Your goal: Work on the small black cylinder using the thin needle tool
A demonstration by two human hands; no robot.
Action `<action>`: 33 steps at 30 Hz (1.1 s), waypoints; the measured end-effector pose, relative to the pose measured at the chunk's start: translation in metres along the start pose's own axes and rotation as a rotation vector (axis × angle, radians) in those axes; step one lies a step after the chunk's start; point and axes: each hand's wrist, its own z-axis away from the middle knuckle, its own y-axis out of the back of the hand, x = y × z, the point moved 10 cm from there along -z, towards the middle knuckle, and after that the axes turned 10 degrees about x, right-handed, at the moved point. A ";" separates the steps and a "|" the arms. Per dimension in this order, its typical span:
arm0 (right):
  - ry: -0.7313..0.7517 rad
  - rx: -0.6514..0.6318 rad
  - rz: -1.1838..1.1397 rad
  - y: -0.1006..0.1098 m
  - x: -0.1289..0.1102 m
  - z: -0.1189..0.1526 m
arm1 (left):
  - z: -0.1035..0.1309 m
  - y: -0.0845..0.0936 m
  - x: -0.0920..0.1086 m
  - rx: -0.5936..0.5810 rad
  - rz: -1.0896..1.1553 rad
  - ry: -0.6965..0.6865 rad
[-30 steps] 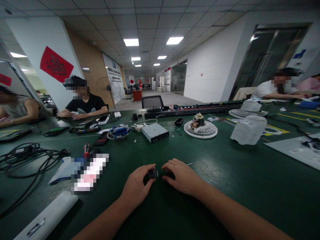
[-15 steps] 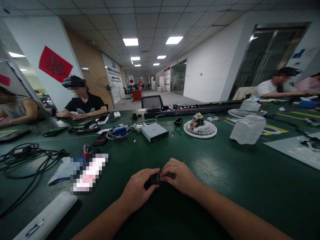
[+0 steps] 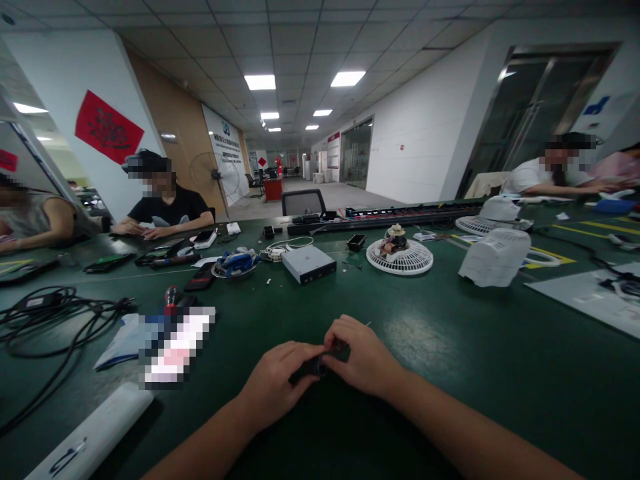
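Observation:
A small black cylindrical part (image 3: 315, 365) is gripped between the thumb and fingers of my left hand (image 3: 277, 380), just above the green table (image 3: 320, 300). My right hand (image 3: 363, 357) is closed in a pinch at the part's right end, thumb and index finger touching it. A thin light tip pokes out beyond the right hand's knuckles. What the right fingertips pinch is too dark and small to name. Both hands largely cover the black part.
Ahead lie a grey disc drive (image 3: 310, 265), a white fan grille with a motor (image 3: 400, 257) and a white plastic housing (image 3: 495, 258). To the left are black cables (image 3: 65, 320), a red-handled screwdriver (image 3: 171, 299) and a long white case (image 3: 93, 433). Other people sit around the table.
My left fingers have shifted slightly right, covering more of the black part. The right fingers have curled a little over its end. The view has barely moved.

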 end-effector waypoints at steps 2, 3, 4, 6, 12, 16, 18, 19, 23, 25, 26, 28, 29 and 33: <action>-0.079 -0.008 -0.017 -0.002 0.007 0.002 | 0.002 -0.004 0.003 -0.045 -0.002 -0.021; -0.099 -0.023 -0.023 -0.003 0.008 0.003 | 0.002 -0.006 0.003 -0.060 -0.002 -0.026; -0.104 -0.037 -0.023 -0.005 0.008 0.003 | 0.003 -0.006 0.003 -0.067 0.002 -0.027; -0.078 -0.054 -0.010 -0.006 0.005 0.004 | 0.002 -0.005 0.001 -0.043 0.023 -0.015; 0.014 0.073 -0.071 0.014 -0.006 -0.002 | -0.002 0.011 -0.019 0.138 0.018 0.145; -0.011 0.309 -0.060 0.045 0.006 -0.005 | -0.001 0.017 -0.033 0.196 -0.019 0.253; -0.006 0.378 -0.077 0.056 0.009 -0.005 | 0.000 0.019 -0.038 0.210 -0.023 0.287; -0.006 0.403 -0.093 0.060 0.010 -0.004 | 0.000 0.019 -0.039 0.215 -0.022 0.294; -0.053 0.394 -0.275 0.057 0.018 -0.003 | 0.001 0.018 -0.041 0.213 -0.025 0.307; -0.073 0.331 -0.415 0.046 0.020 -0.003 | 0.001 0.017 -0.042 0.201 -0.031 0.325; -0.077 0.303 -0.469 0.041 0.021 -0.003 | 0.001 0.016 -0.042 0.196 -0.033 0.331; -0.084 0.257 -0.519 0.033 0.022 -0.003 | 0.002 0.015 -0.042 0.186 -0.036 0.328; -0.091 0.238 -0.522 0.029 0.023 -0.003 | 0.002 0.013 -0.042 0.179 -0.036 0.321; -0.123 0.211 -0.457 0.024 0.027 -0.004 | 0.004 0.010 -0.045 0.157 -0.032 0.316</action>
